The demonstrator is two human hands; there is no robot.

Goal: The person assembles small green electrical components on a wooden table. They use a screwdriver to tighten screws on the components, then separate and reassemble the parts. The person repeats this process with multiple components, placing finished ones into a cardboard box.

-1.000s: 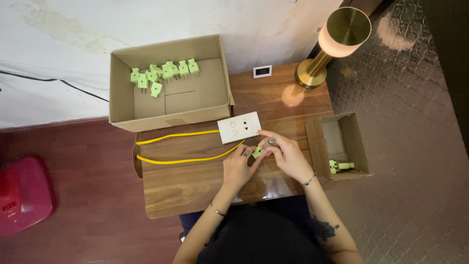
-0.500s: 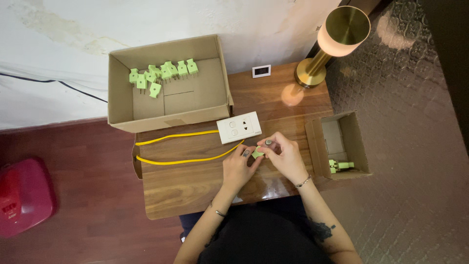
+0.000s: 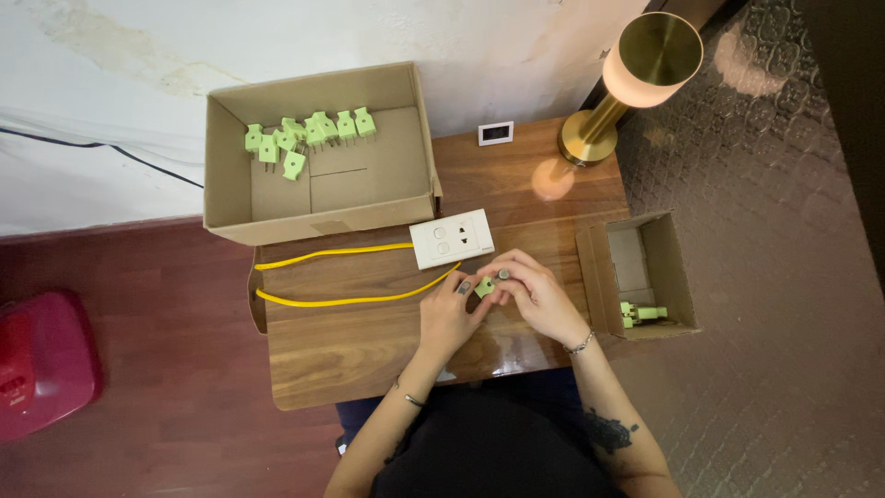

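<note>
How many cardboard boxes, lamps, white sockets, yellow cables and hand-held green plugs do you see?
Cardboard boxes: 2
Lamp: 1
White socket: 1
Yellow cable: 1
Green plug held in the hands: 1
Total: 6

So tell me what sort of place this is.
Probably a room at home used as a makeshift workbench: a small wooden table against a stained wall, a brass table lamp, and both hands on a green plug.
</note>
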